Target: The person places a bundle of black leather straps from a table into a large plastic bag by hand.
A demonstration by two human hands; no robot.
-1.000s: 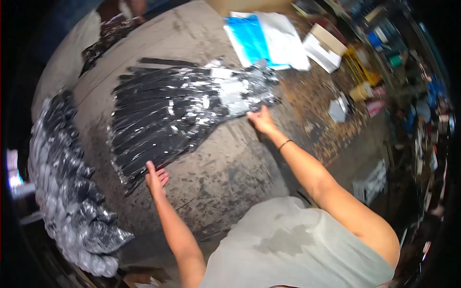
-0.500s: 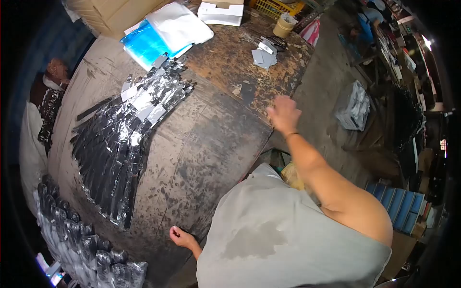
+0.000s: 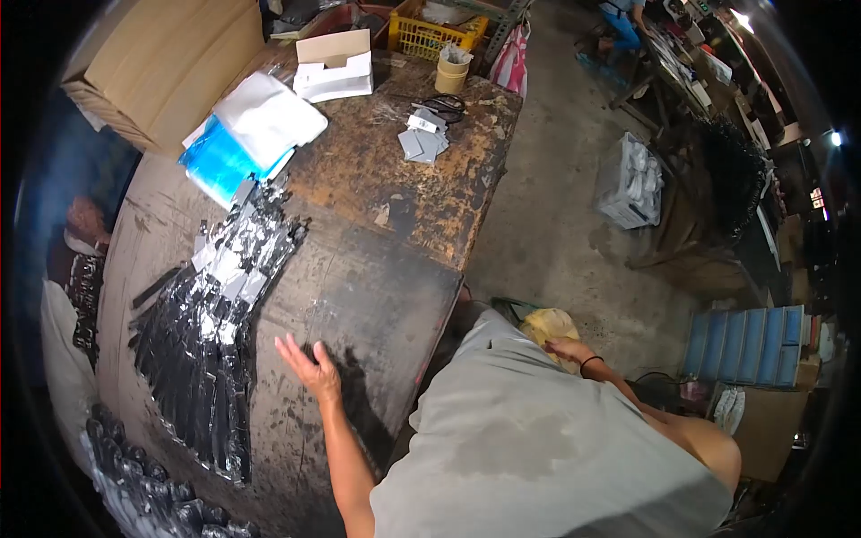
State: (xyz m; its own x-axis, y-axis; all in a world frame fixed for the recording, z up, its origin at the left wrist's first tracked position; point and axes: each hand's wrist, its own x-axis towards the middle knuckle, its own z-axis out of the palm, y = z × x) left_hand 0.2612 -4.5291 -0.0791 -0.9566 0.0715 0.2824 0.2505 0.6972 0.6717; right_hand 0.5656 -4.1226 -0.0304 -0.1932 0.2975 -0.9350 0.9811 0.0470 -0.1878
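Note:
My left hand [image 3: 309, 368] is open over the worktable [image 3: 296, 359], fingers spread, holding nothing. Just left of it lies a fanned pile of long black strips in clear plastic sleeves [image 3: 193, 377], with grey cards [image 3: 235, 269] at their narrow upper end. My right hand [image 3: 569, 350] hangs low by my right side, past the table edge. It overlaps a yellow bag [image 3: 547, 325] in this view; its fingers point left, loosely stretched out, with nothing visible in them.
Clear and blue plastic bags [image 3: 269, 121], a white box [image 3: 334, 76], grey tags [image 3: 423, 143] and a tape roll [image 3: 451, 72] lie across the table's far part. Plastic-wrapped bundles [image 3: 152, 489] line the lower left. A person [image 3: 85, 224] is at the left. Blue drawers [image 3: 744, 345] stand right.
My left hand has risen from the table's near edge toward the black strips, its fingers spreading. My right hand has drawn back from the table's right edge to my side. The view has shifted.

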